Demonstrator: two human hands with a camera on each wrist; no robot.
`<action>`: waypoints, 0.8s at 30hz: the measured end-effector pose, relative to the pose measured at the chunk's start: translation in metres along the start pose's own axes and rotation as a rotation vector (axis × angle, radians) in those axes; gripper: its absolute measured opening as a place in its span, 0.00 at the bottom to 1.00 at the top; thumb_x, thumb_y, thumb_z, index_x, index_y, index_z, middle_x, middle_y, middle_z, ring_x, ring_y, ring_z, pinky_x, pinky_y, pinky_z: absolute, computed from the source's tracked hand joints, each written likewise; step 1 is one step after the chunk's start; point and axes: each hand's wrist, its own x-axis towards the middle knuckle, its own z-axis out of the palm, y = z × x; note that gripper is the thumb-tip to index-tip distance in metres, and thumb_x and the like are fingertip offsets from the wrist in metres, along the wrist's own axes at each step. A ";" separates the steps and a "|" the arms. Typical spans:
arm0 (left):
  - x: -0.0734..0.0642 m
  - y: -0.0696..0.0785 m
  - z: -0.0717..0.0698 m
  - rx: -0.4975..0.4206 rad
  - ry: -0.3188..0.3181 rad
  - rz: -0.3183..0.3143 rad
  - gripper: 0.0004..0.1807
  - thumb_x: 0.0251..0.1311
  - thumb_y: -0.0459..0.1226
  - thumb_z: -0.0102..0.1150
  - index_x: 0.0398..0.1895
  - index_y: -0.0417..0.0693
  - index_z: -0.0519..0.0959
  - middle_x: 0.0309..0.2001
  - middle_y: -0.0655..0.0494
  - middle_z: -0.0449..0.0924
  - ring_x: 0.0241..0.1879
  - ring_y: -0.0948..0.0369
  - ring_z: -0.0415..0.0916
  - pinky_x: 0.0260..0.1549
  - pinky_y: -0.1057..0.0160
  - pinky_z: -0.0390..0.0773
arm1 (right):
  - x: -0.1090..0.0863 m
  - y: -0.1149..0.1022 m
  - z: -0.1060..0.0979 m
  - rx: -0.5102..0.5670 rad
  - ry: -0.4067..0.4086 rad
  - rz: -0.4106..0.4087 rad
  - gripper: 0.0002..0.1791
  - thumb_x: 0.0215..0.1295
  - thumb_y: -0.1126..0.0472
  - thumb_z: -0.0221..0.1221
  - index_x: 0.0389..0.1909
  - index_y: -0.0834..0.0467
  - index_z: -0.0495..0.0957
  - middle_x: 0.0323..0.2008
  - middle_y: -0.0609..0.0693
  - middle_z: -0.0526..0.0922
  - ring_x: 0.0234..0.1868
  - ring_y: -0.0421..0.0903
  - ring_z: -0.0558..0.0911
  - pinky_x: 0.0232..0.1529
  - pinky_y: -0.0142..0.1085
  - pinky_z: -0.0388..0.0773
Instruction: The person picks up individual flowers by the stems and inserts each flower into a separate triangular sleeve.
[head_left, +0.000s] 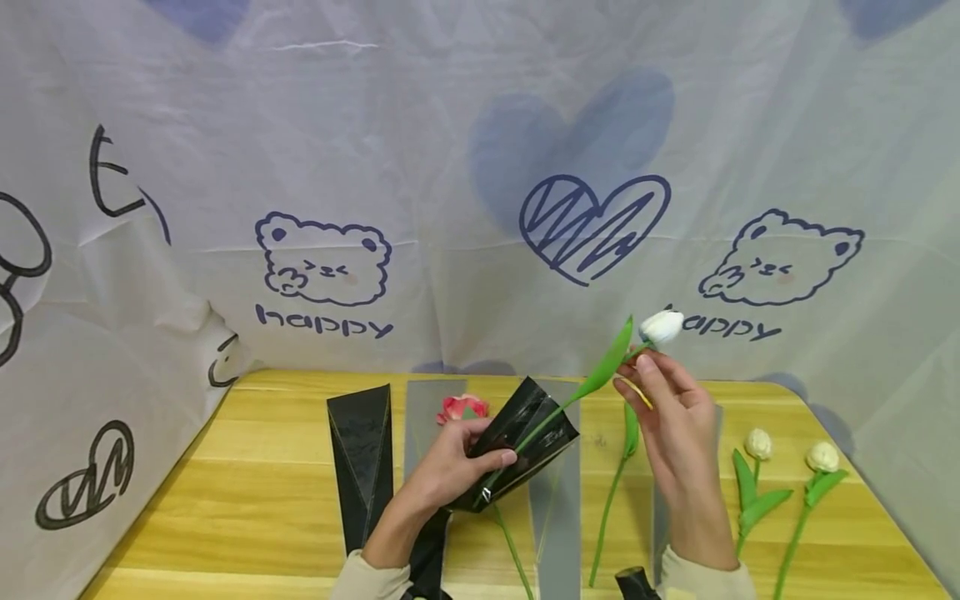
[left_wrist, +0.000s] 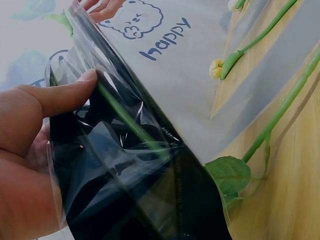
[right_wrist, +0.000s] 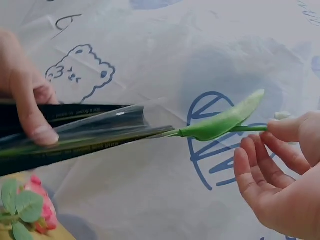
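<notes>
In the head view, my left hand [head_left: 453,462] grips a black flower sleeve [head_left: 546,454] with a clear glossy front, tilted up to the right. The left thumb lies over the clear front, as the left wrist view also shows. My right hand [head_left: 681,437] pinches the green stem of a white tulip [head_left: 662,327] just below its bloom. The tulip's long leaf [right_wrist: 215,125] stands outside the sleeve mouth, while the lower stem [left_wrist: 125,117] runs down inside it. A pink flower [head_left: 461,407] lies behind the left hand, partly covered.
Two white tulips [head_left: 758,444] [head_left: 822,457] lie at the right of the wooden table [head_left: 247,475]. Another tulip stem [head_left: 611,508] lies beside the right hand. A flat black sleeve [head_left: 363,467] and grey-looking strips [head_left: 558,508] lie nearby. A printed cloth [head_left: 450,167] hangs behind.
</notes>
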 end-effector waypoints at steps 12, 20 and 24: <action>0.000 0.002 0.000 -0.003 -0.050 -0.009 0.20 0.66 0.30 0.67 0.59 0.31 0.79 0.46 0.42 0.86 0.38 0.64 0.81 0.37 0.68 0.79 | -0.002 -0.002 0.003 0.149 -0.041 0.020 0.07 0.71 0.74 0.59 0.39 0.64 0.85 0.37 0.54 0.87 0.37 0.46 0.88 0.46 0.36 0.84; 0.000 0.005 0.002 -0.001 -0.028 0.023 0.19 0.66 0.32 0.67 0.59 0.35 0.81 0.46 0.45 0.87 0.38 0.63 0.81 0.40 0.68 0.79 | -0.008 0.006 0.018 0.083 -0.099 -0.020 0.08 0.68 0.78 0.60 0.37 0.65 0.85 0.35 0.55 0.87 0.35 0.47 0.88 0.44 0.38 0.85; -0.002 0.009 0.003 -0.029 0.002 0.040 0.19 0.67 0.32 0.66 0.59 0.34 0.80 0.46 0.45 0.86 0.38 0.63 0.80 0.39 0.68 0.78 | -0.012 0.010 0.025 -0.013 -0.103 -0.027 0.09 0.67 0.78 0.61 0.34 0.63 0.86 0.34 0.53 0.88 0.34 0.46 0.88 0.43 0.37 0.85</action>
